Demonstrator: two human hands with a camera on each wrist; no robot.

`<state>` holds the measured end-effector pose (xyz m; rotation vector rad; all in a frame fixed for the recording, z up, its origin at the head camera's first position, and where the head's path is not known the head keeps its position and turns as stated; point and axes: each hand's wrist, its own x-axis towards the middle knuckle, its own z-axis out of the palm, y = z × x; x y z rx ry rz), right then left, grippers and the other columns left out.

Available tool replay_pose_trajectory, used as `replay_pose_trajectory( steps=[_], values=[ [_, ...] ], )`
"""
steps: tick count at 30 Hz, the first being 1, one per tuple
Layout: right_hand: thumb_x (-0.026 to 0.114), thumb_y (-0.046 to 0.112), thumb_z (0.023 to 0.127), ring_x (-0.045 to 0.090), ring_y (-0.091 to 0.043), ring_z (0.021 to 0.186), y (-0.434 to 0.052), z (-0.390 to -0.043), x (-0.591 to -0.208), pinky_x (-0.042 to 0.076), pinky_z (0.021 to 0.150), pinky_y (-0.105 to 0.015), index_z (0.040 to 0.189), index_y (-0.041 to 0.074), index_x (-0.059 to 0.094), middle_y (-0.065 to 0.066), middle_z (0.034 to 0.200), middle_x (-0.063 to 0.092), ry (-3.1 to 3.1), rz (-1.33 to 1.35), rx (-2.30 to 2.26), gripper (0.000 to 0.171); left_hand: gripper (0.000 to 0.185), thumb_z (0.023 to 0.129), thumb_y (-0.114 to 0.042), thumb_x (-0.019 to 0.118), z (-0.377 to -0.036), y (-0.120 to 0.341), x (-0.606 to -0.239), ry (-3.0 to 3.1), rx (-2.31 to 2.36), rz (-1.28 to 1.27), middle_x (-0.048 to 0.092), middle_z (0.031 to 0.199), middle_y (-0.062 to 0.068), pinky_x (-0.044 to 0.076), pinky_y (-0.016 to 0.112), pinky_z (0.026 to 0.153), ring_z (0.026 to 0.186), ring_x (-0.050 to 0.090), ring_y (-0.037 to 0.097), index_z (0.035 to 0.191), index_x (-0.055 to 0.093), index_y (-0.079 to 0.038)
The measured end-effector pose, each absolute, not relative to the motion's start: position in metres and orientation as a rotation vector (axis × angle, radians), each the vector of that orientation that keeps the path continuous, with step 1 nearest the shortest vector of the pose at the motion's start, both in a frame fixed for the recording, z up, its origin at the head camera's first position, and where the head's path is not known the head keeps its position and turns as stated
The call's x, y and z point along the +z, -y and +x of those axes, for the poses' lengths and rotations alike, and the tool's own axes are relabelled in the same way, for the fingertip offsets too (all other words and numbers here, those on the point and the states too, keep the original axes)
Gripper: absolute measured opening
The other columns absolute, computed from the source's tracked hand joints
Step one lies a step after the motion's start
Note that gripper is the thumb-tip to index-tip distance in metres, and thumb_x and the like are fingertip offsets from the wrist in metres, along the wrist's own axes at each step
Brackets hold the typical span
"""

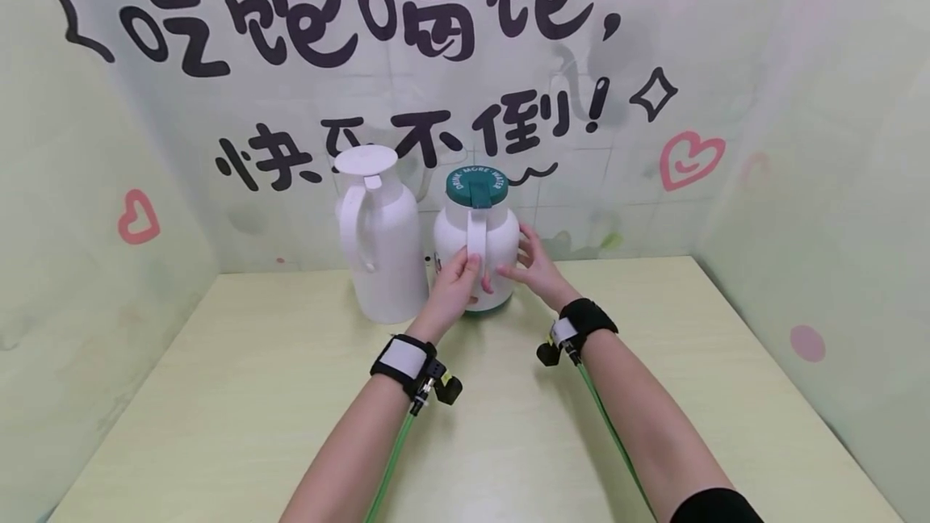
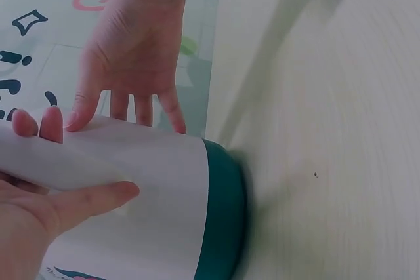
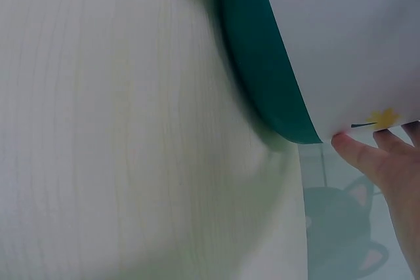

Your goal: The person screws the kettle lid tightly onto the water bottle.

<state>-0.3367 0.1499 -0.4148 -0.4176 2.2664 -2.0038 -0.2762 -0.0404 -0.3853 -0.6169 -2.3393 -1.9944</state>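
A round white vacuum jug with a green lid and a green base stands upright near the table's back edge, its handle turned toward me. My left hand grips that handle; in the left wrist view, fingertips show past it and one finger lies along the jug's body. On the jug's right side rests my right hand, fingers spread and fairly straight, thumb toward the front. The right wrist view shows its fingertips touching the white wall near the base.
Just left of the jug stands a taller white jug with its handle toward me. The pale wooden table meets a printed backdrop behind and at both sides. Green cables trail from both wrist straps.
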Motion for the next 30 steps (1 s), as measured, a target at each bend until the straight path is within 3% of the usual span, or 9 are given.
replay_pose_trajectory(
  steps=[13,20,27,30],
  values=[
    [0.068,0.011,0.090,0.025,-0.038,0.137,-0.154,-0.334,-0.421,0.028,0.105,-0.056,0.153,0.025,0.011,-0.016,0.155,0.019,-2.277,-0.442,-2.017,0.086,0.037,0.104,-0.040,0.032,-0.274,0.035,-0.387,2.361,-2.018,-0.555,0.059,0.085,0.009,0.046,0.041,0.072,0.093,0.055,0.022,0.106,0.052,-0.008],
    [0.067,0.019,0.092,0.037,-0.042,0.129,-0.155,-0.329,-0.417,0.036,0.101,-0.053,0.152,0.013,0.016,-0.022,0.149,0.028,-2.454,-0.432,-1.823,0.079,0.036,0.105,-0.038,0.031,-0.274,0.039,-0.381,2.425,-1.965,-0.528,0.063,0.093,0.010,0.043,0.040,0.074,0.095,0.053,0.024,0.111,0.052,-0.008],
    [0.054,0.027,0.099,0.049,-0.039,0.119,-0.165,-0.323,-0.404,0.042,0.095,-0.048,0.144,0.000,0.032,-0.024,0.138,0.044,-2.610,-0.469,-1.489,0.057,0.034,0.106,-0.028,0.036,-0.274,0.053,-0.372,2.557,-1.735,-0.569,0.060,0.106,0.015,0.040,0.044,0.095,0.106,0.053,0.028,0.110,0.055,-0.001],
    [0.049,0.029,0.101,0.055,-0.034,0.111,-0.172,-0.321,-0.397,0.045,0.092,-0.046,0.138,-0.001,0.044,-0.021,0.129,0.053,-2.678,-0.497,-1.317,0.047,0.034,0.105,-0.026,0.038,-0.272,0.061,-0.368,2.652,-1.604,-0.621,0.057,0.120,0.017,0.040,0.047,0.098,0.116,0.051,0.030,0.119,0.055,0.000]
  ],
)
